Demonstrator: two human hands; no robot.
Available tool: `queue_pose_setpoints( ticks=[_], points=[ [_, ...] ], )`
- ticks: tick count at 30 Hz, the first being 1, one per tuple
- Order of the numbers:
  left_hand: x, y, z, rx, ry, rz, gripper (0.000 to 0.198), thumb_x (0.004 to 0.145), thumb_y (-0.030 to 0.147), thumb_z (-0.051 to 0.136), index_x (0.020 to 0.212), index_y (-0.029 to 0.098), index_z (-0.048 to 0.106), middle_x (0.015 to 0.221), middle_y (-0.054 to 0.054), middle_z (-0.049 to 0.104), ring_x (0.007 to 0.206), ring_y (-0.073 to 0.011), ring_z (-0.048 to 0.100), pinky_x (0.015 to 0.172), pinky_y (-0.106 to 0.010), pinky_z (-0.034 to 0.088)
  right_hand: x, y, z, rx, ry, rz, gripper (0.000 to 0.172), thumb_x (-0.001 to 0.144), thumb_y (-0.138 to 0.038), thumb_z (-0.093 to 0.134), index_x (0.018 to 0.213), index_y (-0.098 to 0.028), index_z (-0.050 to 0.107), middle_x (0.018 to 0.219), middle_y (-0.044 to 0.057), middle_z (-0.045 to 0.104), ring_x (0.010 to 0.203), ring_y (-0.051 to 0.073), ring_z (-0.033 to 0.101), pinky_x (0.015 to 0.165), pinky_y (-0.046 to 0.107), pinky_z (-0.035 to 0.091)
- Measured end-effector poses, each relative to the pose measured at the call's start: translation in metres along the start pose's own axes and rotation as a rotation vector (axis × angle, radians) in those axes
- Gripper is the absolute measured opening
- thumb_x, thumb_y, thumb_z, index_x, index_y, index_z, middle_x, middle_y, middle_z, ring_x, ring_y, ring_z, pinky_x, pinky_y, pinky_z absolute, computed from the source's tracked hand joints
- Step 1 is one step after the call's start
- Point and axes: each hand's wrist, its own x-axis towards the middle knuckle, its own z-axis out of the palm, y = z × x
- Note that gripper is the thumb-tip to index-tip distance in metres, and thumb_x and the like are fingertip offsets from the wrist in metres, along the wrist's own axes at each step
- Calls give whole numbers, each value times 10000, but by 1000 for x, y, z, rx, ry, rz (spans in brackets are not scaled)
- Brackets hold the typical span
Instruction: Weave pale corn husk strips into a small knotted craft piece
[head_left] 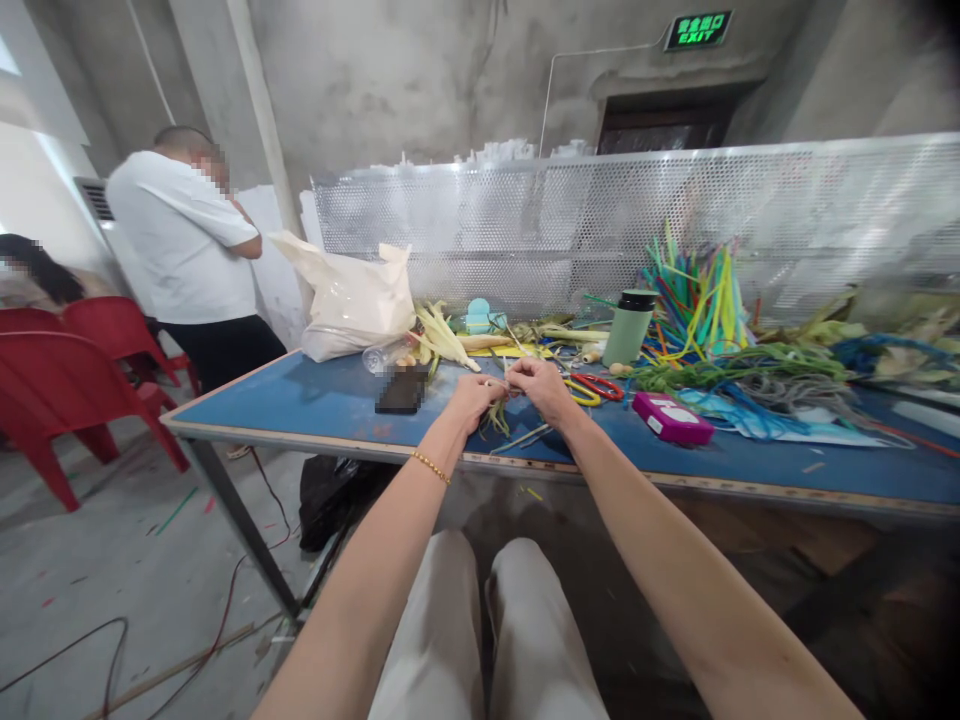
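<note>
My left hand (474, 402) and my right hand (540, 388) meet above the front part of the blue table (300, 410). Both have their fingers pinched together. Thin green strands (495, 418) hang down between them, from the fingers of my left hand. What my right fingertips grip is too small to make out. Just right of my right hand lie scissors with yellow handles (583, 393) and scissors with red handles (600, 386). Behind the hands are pale corn husks (442, 338).
A cream bag (356, 300) and a dark phone-like object (401, 390) are at the left. Further right stand a green bottle (630, 330), a magenta box (673, 418) and colourful strips (709, 300). A person (195, 240) stands beyond the table's left end.
</note>
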Motion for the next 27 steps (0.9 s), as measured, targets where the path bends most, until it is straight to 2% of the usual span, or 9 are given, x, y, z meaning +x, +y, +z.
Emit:
queue_pose_setpoints(
  ticks=[4, 7, 13, 20, 24, 27],
  points=[
    [0, 3, 1, -141, -54, -64, 277, 669, 297, 811, 597, 100, 629, 568, -51, 601, 523, -102, 495, 549, -252, 385, 1, 0, -1, 77, -9, 0, 156, 644, -317, 668, 622, -201, 566, 556, -32, 576, 502, 127, 546, 551, 279, 488],
    [0, 4, 0, -161, -48, -63, 340, 666, 371, 831, 636, 97, 633, 572, -49, 602, 502, -93, 482, 533, -250, 374, 1, 2, -1, 92, -18, -32, 196, 651, -357, 687, 644, -199, 572, 566, -30, 581, 510, 129, 551, 547, 278, 484],
    [2, 2, -2, -112, 9, -32, 272, 529, 217, 862, 656, 98, 652, 563, -20, 600, 497, -92, 476, 514, -244, 322, 2, 5, 2, 36, -42, -39, 175, 671, -359, 674, 671, -204, 594, 601, -6, 618, 556, 156, 586, 551, 283, 466],
    [4, -1, -2, -57, 10, -20, 128, 518, 130, 751, 585, 110, 644, 533, -13, 579, 487, -90, 456, 507, -242, 293, 3, 6, 3, -92, 59, -147, 104, 646, -269, 616, 578, -193, 594, 573, -9, 602, 579, 139, 528, 590, 272, 442],
    [4, -3, -2, -6, 2, 1, 114, 513, 125, 742, 575, 109, 648, 512, 0, 551, 473, -82, 426, 494, -244, 278, 4, 8, 3, -108, 78, -135, 103, 647, -254, 610, 569, -193, 582, 539, -16, 579, 538, 130, 502, 563, 270, 422],
    [2, -2, -2, -16, 9, -3, 161, 514, 154, 784, 599, 107, 655, 535, -12, 577, 479, -88, 451, 494, -244, 300, 3, 8, 3, -73, 51, -113, 125, 675, -281, 642, 603, -185, 605, 572, -6, 610, 549, 132, 534, 564, 265, 445]
  ],
)
